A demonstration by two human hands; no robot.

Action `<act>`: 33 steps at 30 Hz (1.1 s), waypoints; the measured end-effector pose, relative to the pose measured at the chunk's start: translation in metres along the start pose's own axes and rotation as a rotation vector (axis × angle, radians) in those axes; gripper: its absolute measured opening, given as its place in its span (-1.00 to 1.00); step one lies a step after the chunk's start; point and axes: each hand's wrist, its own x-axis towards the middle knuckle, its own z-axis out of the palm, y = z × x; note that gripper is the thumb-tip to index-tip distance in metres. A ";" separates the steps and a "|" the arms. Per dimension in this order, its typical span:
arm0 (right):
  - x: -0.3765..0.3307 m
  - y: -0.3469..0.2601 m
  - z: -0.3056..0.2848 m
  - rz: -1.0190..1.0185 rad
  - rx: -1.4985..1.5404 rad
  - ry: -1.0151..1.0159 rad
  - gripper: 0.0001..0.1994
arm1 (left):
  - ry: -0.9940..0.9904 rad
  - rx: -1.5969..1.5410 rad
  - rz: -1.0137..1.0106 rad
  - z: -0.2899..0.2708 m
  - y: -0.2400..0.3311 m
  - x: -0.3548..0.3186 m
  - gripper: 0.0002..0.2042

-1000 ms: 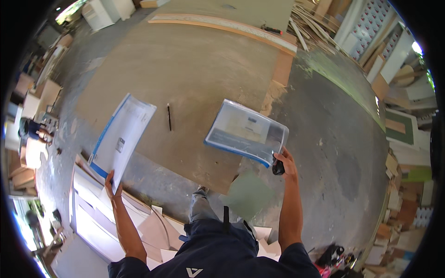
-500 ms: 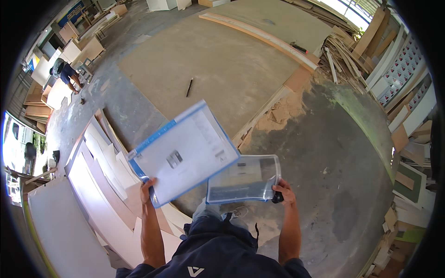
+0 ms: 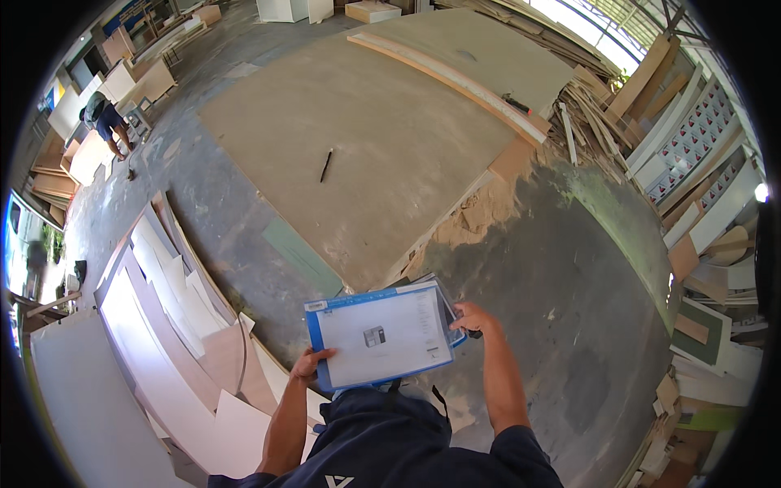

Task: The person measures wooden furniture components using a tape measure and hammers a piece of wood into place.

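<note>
In front of my body, my left hand point(image 3: 311, 363) is closed on the left edge of a blue-edged document folder point(image 3: 407, 337), its thumb on top. The folder's white front sheet carries a small grey picture of a cabinet-like box. My right hand point(image 3: 473, 319) grips the right edge of a clear plastic folder point(image 3: 449, 302), which lies mostly hidden behind the blue-edged one. A small dark object point(image 3: 474, 333) shows at the right hand's palm; its kind cannot be made out.
Ahead lies a large brown board point(image 3: 358, 154) with a black pen point(image 3: 326, 166) on it. A long wooden strip point(image 3: 447, 77) crosses its far part. Panel offcuts point(image 3: 163, 301) lie at left, scrap wood point(image 3: 598, 122) at far right. A person point(image 3: 106, 122) bends over at far left.
The blue-edged folder has come down and to the right, turned more level, and now overlaps the clear folder. My right hand has moved left and slightly up with the clear folder.
</note>
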 end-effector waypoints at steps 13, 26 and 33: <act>0.008 0.013 0.007 0.000 0.240 0.209 -0.59 | 0.530 0.400 0.236 0.020 -0.110 0.043 -0.58; 0.021 0.027 -0.053 -0.326 -0.008 0.351 -0.46 | 1.086 0.361 0.114 0.016 -0.134 0.055 -0.38; -0.051 0.116 -0.105 -0.283 0.507 0.563 -0.63 | 1.239 0.628 0.159 0.020 -0.127 0.025 -0.27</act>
